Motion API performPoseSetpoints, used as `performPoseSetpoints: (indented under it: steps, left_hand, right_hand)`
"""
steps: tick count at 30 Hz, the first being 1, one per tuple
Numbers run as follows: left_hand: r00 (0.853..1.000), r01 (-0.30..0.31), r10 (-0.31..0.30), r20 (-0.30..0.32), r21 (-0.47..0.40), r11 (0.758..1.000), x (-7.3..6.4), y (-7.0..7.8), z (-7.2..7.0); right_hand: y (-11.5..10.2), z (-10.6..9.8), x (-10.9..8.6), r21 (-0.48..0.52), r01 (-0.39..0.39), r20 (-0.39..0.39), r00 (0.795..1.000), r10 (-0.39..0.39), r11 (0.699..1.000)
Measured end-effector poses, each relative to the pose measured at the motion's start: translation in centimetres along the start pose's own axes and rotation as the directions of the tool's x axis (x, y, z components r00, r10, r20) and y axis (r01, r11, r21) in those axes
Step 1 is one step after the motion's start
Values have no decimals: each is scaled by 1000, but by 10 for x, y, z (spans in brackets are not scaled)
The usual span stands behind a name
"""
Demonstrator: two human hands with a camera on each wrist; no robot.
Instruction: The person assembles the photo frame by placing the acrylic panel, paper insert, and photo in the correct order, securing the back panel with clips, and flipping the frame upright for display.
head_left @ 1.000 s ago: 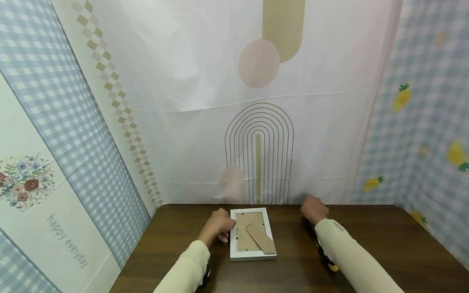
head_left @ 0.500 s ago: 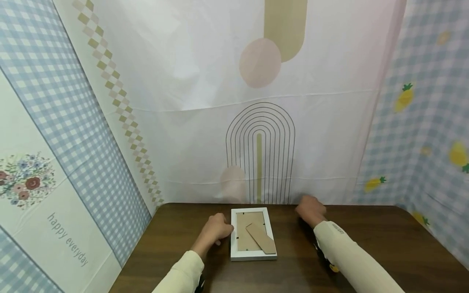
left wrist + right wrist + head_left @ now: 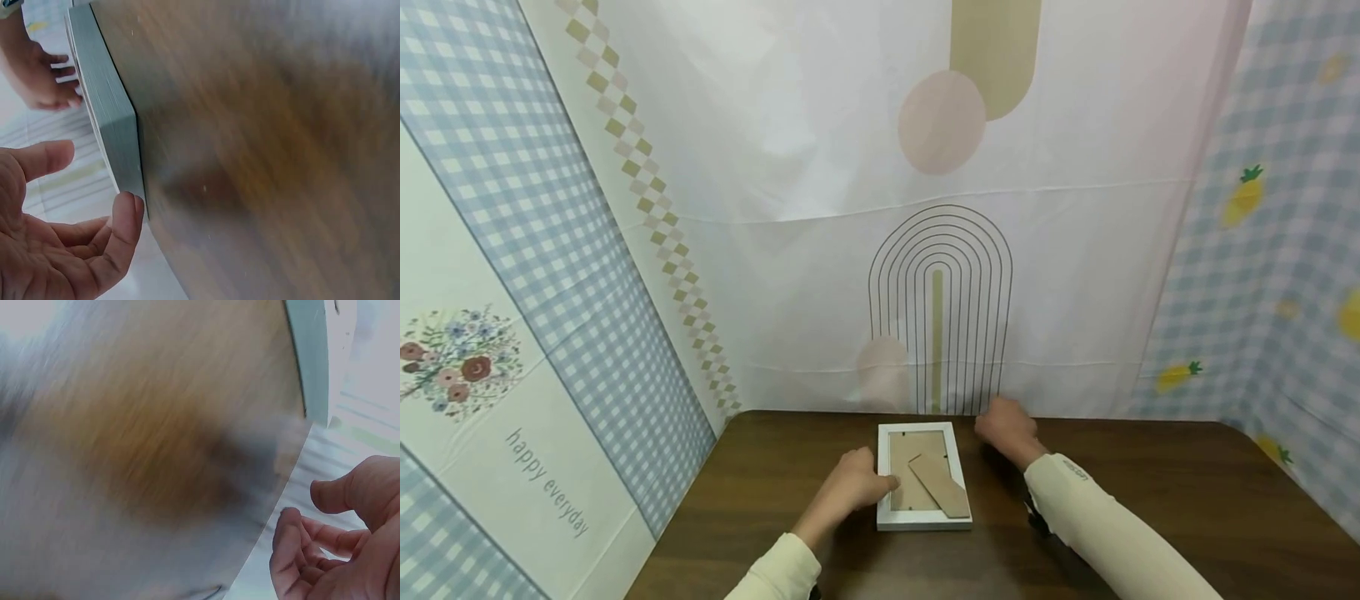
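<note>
A white picture frame (image 3: pixel 925 521) lies face down on the table, its brown backing board (image 3: pixel 900 492) and slanted stand flap (image 3: pixel 942 486) facing up. At its left side is my left hand (image 3: pixel 850 483); the thumb overlaps the frame's border in the head view. In the left wrist view the thumb and fingers (image 3: pixel 128 219) stand apart, fingertips right at the side wall of the picture frame (image 3: pixel 109 100). My right hand (image 3: pixel 1009 429) hovers to the right of the frame, near its far corner. Loosely bent and holding nothing, it also shows in the right wrist view.
The brown wooden table (image 3: pixel 760 467) reaches back to a white patterned curtain (image 3: pixel 805 292). Blue checked cloth hangs at the left (image 3: pixel 595 250) and right, the right cloth (image 3: pixel 1202 292) printed with pineapples.
My right hand has moved left toward the frame. The left hand drew back slightly, then came in again lower along the frame's left side. The frame stays lying on the table.
</note>
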State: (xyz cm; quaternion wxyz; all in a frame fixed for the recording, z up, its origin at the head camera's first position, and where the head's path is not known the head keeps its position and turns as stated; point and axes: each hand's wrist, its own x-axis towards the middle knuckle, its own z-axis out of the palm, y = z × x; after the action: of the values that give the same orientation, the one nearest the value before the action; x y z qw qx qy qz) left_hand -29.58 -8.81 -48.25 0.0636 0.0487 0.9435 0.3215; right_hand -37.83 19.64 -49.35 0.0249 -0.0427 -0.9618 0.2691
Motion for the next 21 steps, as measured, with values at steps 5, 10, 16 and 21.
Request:
performPoseSetpoints:
  steps: [5,10,16,21]
  left_hand:
    - [1000,23,-23,19,-20,1000,-10,4,5]
    - [998,33,-33,52,4,999,-16,5,10]
    - [998,36,-38,57,43,998,-19,2,17]
    - [996,63,-66,64,50,997,-20,1,21]
  right_hand:
    - [-13,11,0,-11,-3,12,1000,4,1000]
    - [-21,21,3,-11,29,34,999,-29,1000]
    - [-22,36,12,-23,83,68,994,-82,996]
    - [-23,50,19,-26,127,56,991,-125,992]
